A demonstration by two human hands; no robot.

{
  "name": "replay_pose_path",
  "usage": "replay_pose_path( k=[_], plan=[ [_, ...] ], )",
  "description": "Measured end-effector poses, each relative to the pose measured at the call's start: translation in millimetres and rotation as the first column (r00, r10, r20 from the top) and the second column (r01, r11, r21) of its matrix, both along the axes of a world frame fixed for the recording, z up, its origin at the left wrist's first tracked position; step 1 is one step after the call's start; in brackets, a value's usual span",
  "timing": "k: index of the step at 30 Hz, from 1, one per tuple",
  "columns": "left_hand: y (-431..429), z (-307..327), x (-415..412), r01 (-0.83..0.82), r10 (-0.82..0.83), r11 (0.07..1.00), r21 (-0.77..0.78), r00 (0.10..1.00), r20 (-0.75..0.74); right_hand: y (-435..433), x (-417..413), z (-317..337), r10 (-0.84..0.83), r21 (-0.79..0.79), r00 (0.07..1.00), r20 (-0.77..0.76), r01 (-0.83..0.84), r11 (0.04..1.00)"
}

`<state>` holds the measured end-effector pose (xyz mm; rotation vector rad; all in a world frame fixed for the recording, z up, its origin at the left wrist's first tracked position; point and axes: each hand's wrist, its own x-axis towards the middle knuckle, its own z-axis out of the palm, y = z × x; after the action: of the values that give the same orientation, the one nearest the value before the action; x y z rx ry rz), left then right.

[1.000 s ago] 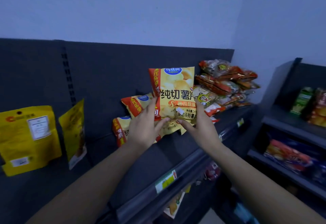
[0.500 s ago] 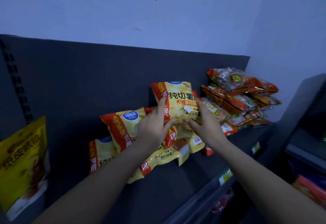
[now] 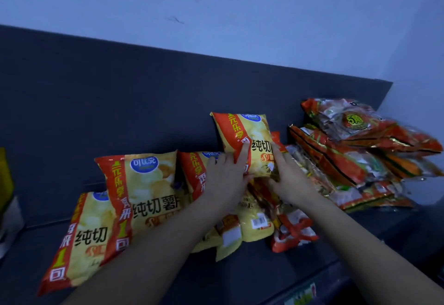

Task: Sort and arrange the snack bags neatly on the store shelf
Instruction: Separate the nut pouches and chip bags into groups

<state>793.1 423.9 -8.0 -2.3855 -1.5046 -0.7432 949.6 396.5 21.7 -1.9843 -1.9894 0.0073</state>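
Observation:
A yellow chip bag (image 3: 249, 136) with a red side band stands upright against the dark back panel. My left hand (image 3: 224, 177) grips its left edge and my right hand (image 3: 288, 177) grips its lower right. To the left, three matching yellow chip bags lean in a row: one (image 3: 146, 189), a lower one (image 3: 84, 237) at the front left, and one (image 3: 197, 172) partly hidden behind my left hand. More yellow and red bags (image 3: 254, 225) lie flat under my wrists.
A pile of orange-red snack bags (image 3: 355, 151) is stacked on the shelf to the right. The dark shelf board (image 3: 240, 278) runs to a front rail with a price label (image 3: 302, 295). A yellow pouch (image 3: 4, 179) shows at the far left edge.
The view has moved closer and to the right. Both hands have carried the held bag back and down toward the back panel, in line with the leaning row.

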Motion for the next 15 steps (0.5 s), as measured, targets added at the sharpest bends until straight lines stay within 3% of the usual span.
replay_pose_path(
  k=[3,7,12,15],
  plan=[
    [3,-3,3,-0.059,0.06,0.998,0.026,0.997,-0.041,5,8,-3,0.029,-0.007,0.999,0.016,-0.029,1.0],
    [-6,1,-6,-0.127,0.128,0.992,0.011,0.986,-0.105,7,6,-3,0.173,0.216,0.976,-0.13,-0.142,0.966],
    [-29,4,-26,-0.215,0.212,0.976,-0.013,0.968,-0.133,6,-17,-1,0.287,0.417,0.955,0.071,-0.29,0.862],
    [-49,6,-50,-0.26,0.254,0.965,-0.041,0.96,-0.12,0,-44,-2,0.423,0.402,0.882,0.209,-0.472,0.785]
  ],
)
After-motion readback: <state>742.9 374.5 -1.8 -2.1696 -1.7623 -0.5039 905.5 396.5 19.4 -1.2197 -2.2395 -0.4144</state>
